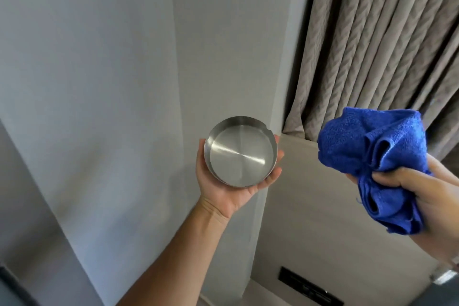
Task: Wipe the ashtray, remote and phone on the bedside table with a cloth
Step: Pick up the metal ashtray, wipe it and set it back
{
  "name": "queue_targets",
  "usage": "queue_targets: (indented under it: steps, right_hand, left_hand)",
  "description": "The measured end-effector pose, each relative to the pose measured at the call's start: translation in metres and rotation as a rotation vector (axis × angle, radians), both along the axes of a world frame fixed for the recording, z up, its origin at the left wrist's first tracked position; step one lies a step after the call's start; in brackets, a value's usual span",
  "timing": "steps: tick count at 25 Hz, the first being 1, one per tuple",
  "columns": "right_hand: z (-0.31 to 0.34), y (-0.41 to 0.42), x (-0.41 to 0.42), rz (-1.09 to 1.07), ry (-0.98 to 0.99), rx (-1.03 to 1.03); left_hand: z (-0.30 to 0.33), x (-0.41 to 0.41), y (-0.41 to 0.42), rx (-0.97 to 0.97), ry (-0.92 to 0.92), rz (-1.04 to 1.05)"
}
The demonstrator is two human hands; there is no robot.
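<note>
A round steel ashtray with notched rim rests in my left hand, held up in front of the wall with its hollow facing me. The palm cups it from below and the fingers curl around its right side. My right hand at the right edge grips a bunched blue cloth, which hangs apart from the ashtray, to its right. The remote, the phone and the bedside table's top are out of view.
A grey wall fills the left and middle. Beige pleated curtains hang at the upper right above a pale panel. A dark switch plate sits low on that panel.
</note>
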State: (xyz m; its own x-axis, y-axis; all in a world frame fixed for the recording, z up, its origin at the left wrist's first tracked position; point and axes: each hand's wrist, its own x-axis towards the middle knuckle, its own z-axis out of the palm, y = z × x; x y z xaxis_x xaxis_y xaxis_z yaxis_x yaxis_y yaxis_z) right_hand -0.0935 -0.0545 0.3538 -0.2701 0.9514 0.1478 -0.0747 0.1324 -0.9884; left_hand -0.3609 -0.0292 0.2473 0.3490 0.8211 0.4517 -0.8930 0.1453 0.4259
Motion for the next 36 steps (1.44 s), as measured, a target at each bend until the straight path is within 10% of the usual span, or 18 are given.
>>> queue_targets:
  steps: [8,12,16,19,22,28,36]
  right_hand:
    - [-0.012,0.001,-0.006,0.079,-0.08,0.142]
    - [-0.001,-0.028,-0.035,0.329,-0.354,0.469]
    - [-0.016,-0.029,-0.067,0.23,-1.058,0.995]
    - [-0.01,-0.027,-0.076,0.306,-1.211,0.967]
    - [0.001,-0.014,-0.075,0.506,-1.005,0.61]
    - [-0.01,0.007,-0.086,0.457,0.371,-0.519]
    - [-0.069,0.026,0.012,0.206,0.358,-0.318]
  left_hand:
    - [0.018,0.001,-0.006,0.172,0.102,0.207]
    - [0.017,0.009,-0.01,0.09,0.079,0.264]
    - [0.027,0.033,-0.015,0.082,0.206,0.228]
    - [0.033,0.041,-0.021,0.042,0.257,0.198]
    - [0.031,0.047,-0.022,0.049,0.265,0.147]
    - [0.014,0.04,-0.004,-0.003,0.426,0.447]
    - [-0.078,-0.02,-0.006,-0.378,-0.019,0.175]
